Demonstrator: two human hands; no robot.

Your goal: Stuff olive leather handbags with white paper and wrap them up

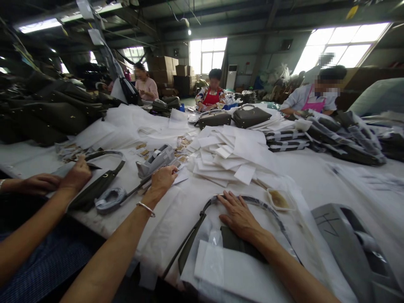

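Note:
A dark olive handbag (pixel 240 243) lies in front of me, its arched handle (pixel 268 204) wrapped in clear film. A white foam sheet (pixel 240 273) covers much of the bag, with a strip of clear tape across it. My right hand (pixel 238 215) rests flat over the handle and the bag's upper part, fingers stretched. Farther forward on the left, my left hand (pixel 162 179), with a bangle at the wrist, has its fingers pinched beside a small white sheet (pixel 181 176). What they grip is hidden. A grey tape dispenser (pixel 156 160) stands just behind it.
Loose white sheets (pixel 224 155) are heaped in the middle. A second tape dispenser (pixel 353 240) stands at right, near a dish (pixel 279 199) of brown stuff. At left, a co-worker's hands (pixel 75 173) work by another bag (pixel 94 189) and a tape roll (pixel 110 200). People sit opposite.

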